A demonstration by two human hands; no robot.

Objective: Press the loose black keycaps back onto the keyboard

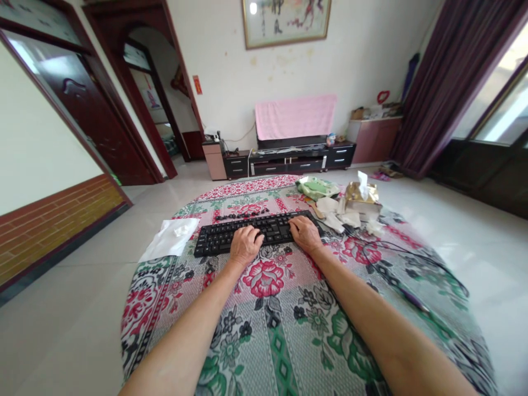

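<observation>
With the left hand (246, 245) and right hand (305, 234) lying loosely spread, gripping nothing, on the keyboard (214, 237) mid-counter (268, 330), a hard push could likely slide it into the small black pieces (241, 216) just behind, scattering them.

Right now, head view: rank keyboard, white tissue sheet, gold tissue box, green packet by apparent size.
1. keyboard
2. white tissue sheet
3. gold tissue box and green packet: they look about alike and both lie farther from the camera, so unranked.
</observation>
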